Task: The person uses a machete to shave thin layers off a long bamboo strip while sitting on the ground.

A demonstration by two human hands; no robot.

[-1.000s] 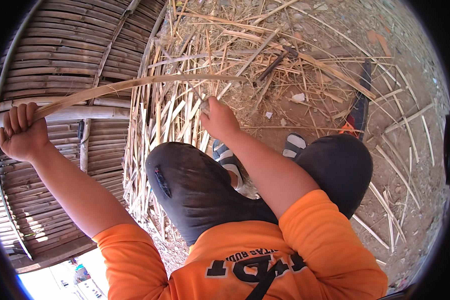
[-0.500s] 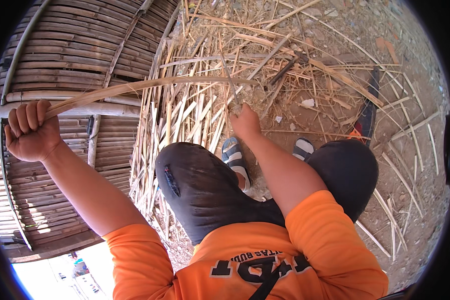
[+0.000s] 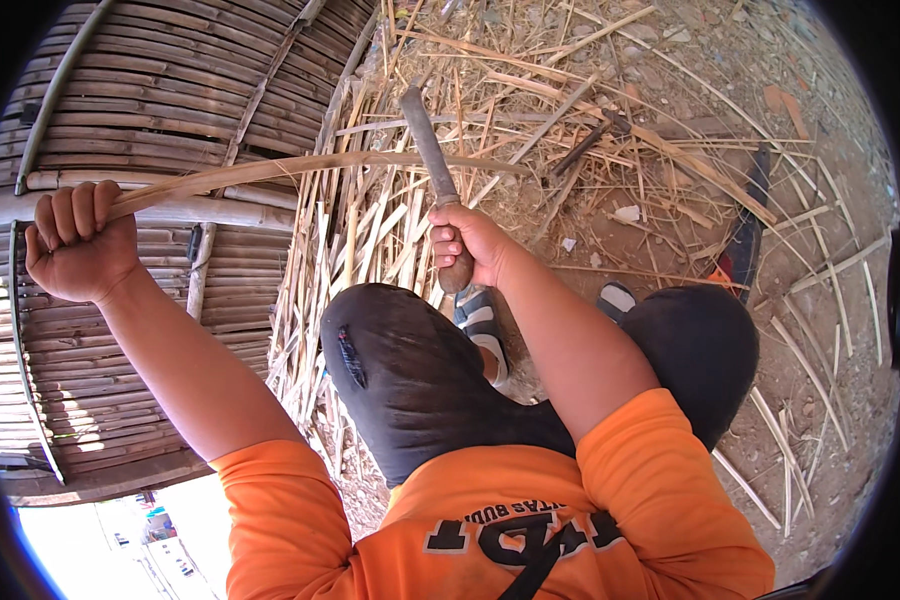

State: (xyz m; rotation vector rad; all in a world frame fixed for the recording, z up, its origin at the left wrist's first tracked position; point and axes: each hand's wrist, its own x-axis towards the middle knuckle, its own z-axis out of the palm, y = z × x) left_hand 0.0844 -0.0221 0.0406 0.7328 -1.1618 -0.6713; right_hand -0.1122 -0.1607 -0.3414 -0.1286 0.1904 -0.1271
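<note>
My left hand [image 3: 85, 240] is closed round one end of a long bamboo strip [image 3: 260, 172], out at the left beside the slatted wall. The strip arches to the right, and its far end reaches over the littered ground. In my right hand [image 3: 470, 243] is a machete [image 3: 427, 140], gripped by its wooden handle [image 3: 457, 273]. Its dark blade points up and slightly left, with the strip passing at the blade. Whether blade and strip touch I cannot tell.
A slatted bamboo structure [image 3: 160, 130] fills the left side. Split bamboo pieces [image 3: 395, 235] lie heaped ahead of my knees. A dark tool [image 3: 580, 148] rests among the shavings. Farther right lies a long dark blade-shaped object [image 3: 746, 225] with a red and orange end.
The machete has turned in my right hand, so its broad side now shows instead of its thin edge. My right hand has shifted slightly left; my left hand still grips the strip.
</note>
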